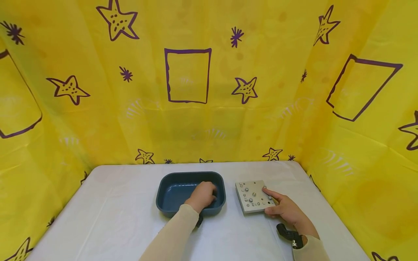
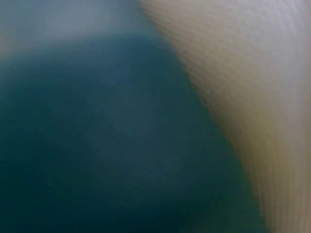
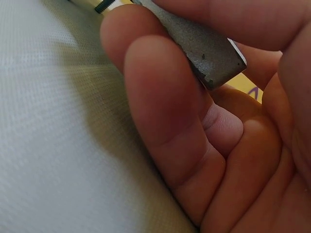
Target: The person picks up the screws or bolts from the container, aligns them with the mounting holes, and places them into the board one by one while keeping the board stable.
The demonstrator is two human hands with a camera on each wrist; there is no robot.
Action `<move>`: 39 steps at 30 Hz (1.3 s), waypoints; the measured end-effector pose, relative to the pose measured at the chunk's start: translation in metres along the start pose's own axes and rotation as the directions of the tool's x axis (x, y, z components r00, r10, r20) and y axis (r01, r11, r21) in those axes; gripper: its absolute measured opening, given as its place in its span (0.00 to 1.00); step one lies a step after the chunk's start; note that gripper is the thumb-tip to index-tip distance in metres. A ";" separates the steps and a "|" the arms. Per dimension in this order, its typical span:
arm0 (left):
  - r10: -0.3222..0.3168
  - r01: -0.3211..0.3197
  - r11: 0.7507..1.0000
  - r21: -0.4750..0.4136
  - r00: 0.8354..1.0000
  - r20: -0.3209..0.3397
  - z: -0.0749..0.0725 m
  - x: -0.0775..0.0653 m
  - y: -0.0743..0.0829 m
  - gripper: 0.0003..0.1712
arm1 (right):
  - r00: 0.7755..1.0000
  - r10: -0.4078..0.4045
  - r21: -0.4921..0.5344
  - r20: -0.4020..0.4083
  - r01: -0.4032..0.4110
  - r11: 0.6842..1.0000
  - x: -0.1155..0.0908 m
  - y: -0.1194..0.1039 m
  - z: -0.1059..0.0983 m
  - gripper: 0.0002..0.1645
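My left hand reaches down into the right side of a dark blue rectangular tray. Its fingertips are hidden, so whether they pinch anything does not show. The left wrist view is blurred, with only the dark blue tray and a pale sleeve. To the right of the tray, my right hand grips a square metal plate by its right edge. Several screws and holes dot its top face. In the right wrist view, fingers curl under the plate, and a threaded screw end sticks out below.
A white cloth covers the table. Yellow curtains with purple stars and squares enclose it at the back and both sides. A black strap sits around the right wrist.
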State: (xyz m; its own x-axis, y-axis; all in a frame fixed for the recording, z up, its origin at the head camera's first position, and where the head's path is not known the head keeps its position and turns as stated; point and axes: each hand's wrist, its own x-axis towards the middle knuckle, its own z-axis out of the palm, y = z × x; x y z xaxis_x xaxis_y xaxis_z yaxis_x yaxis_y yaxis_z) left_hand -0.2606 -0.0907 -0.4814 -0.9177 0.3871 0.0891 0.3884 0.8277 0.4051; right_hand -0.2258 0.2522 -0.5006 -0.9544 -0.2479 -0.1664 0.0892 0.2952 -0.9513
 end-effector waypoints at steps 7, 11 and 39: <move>0.030 -0.030 0.998 0.049 1.000 0.003 0.001 0.001 0.003 0.05 | 1.000 -0.015 0.002 0.017 0.015 1.000 0.000 0.002 -0.001 0.53; 0.018 -0.018 0.999 0.035 1.000 0.014 -0.001 0.000 0.004 0.03 | 1.000 -0.007 -0.008 0.005 0.007 1.000 0.002 0.004 -0.001 0.54; -0.391 0.207 0.337 -0.919 0.918 0.063 -0.020 -0.006 0.000 0.19 | 1.000 -0.014 -0.043 -0.003 0.014 0.999 0.002 0.003 -0.001 0.52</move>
State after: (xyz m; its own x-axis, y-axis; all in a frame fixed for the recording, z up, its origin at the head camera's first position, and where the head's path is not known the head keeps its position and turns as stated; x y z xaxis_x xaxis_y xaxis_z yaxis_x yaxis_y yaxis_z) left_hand -0.2566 -0.1010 -0.4635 -0.9893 0.0579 -0.1340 -0.1350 -0.0144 0.9907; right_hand -0.2280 0.2536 -0.5038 -0.9564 -0.2491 -0.1524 0.0639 0.3308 -0.9415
